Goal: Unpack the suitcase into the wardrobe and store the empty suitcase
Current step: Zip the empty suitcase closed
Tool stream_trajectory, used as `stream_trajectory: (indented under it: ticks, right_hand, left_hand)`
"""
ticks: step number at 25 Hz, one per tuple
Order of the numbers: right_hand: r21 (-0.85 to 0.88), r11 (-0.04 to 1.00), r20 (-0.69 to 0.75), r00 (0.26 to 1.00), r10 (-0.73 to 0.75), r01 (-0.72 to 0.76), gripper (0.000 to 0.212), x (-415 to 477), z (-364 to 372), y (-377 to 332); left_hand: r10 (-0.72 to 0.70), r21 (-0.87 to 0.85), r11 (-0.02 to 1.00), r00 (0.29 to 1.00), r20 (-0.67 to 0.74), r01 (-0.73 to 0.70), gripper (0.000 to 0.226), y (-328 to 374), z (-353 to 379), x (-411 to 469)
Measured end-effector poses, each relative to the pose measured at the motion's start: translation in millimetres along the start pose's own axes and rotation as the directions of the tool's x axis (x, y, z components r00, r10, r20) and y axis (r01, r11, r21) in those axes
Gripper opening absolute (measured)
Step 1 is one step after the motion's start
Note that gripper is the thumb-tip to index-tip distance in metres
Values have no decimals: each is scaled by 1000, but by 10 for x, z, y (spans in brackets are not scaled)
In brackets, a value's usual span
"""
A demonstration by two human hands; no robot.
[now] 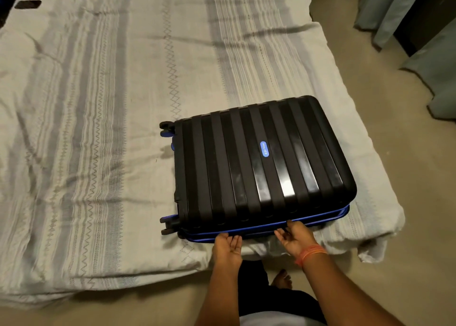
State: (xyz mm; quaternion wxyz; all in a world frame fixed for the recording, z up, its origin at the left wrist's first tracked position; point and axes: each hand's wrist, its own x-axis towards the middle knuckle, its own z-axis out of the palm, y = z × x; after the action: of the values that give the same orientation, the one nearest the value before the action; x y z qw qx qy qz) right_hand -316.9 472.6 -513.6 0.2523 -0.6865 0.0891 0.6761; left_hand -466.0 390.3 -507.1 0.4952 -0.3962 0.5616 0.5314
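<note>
Suitcase: a black hard-shell suitcase (259, 163) with raised glossy ribs running across its lid, rounded corners and a small blue oval badge (264, 149) near the middle.
Seam: a blue band (325, 216) runs along the near edge between lid and base; the lid sits down on the base.
Wheels: black-and-blue casters (167, 126) stick out on the side towards the middle of the bed.
Position: the suitcase lies flat on the bed, at its near corner beside the floor.
Bed cover: an off-white woven cotton coverlet (98, 128), creased, with grey stripes and zigzag and diamond stitching.
Left hand: the left hand (228, 246) is spread flat, fingers straight and close together, their tips touching the blue band.
Right hand: the right hand (294, 238) reaches the same band further along, fingertips at the seam; I cannot tell whether they hook under the lid or only rest there.
Wrist: an orange thread bracelet (311, 253) circles the right wrist.
Floor: smooth beige floor (394, 103).
Curtains: grey-green fabric curtains (385, 10) hang in folds at the far side.
</note>
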Motion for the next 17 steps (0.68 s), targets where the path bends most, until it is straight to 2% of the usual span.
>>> stream_trajectory:
  ticks: [4, 6, 8, 9, 10, 11, 12, 13, 14, 15, 16, 17]
  right_hand:
    - [-190, 980, -67, 995, -76, 62, 10, 123, -73, 6]
    - [-299, 950, -73, 991, -110, 84, 6, 157, -114, -2]
    - [-508, 852, -92, 975, -204, 131, 21, 189, -156, -20]
    - [-673, 724, -85, 957, -277, 150, 28, 160, -180, -56]
    - [-819, 550, -52, 935, -351, 161, 31, 111, -190, -106]
    - [-906, 388, -4, 915, -403, 167, 31, -13, -160, -163]
    - [-949, 254, 67, 906, -417, 187, 29, -116, -119, -227]
    - [-969, 150, 125, 912, -391, 197, 32, -219, -71, -319]
    - [-977, 59, 176, 929, -327, 206, 37, -329, -14, -413]
    - [-976, -26, 217, 953, -211, 216, 40, -467, 44, -542]
    - [-965, -94, 251, 965, -69, 244, 38, -586, 108, -699]
    - [-953, -125, 272, 960, 60, 278, 33, -728, 171, -860]
  left_hand:
    - [120, 182, 978, 990, -73, -105, 36, -38, 56, 6]
    - [142, 303, 946, 986, -84, -111, 34, -33, 61, 34]
    - [227, 544, 831, 964, -140, -117, 29, -45, 27, 23]
    - [330, 710, 692, 931, -155, -128, 27, -77, 3, -13]
    - [447, 860, 490, 888, -108, -142, 26, -117, -11, -63]
    - [539, 948, 262, 842, 12, -182, 24, -156, -1, -143]
    - [586, 964, 46, 789, 185, -261, 23, -207, 35, -231]
    - [587, 919, -157, 714, 380, -360, 22, -248, 108, -326]
    - [531, 816, -345, 621, 576, -463, 20, -276, 206, -400]
    - [448, 673, -489, 502, 740, -555, 20, -294, 351, -552]
    - [373, 513, -590, 354, 858, -623, 22, -298, 508, -599]
    - [331, 398, -636, 232, 915, -661, 25, -276, 684, -693]
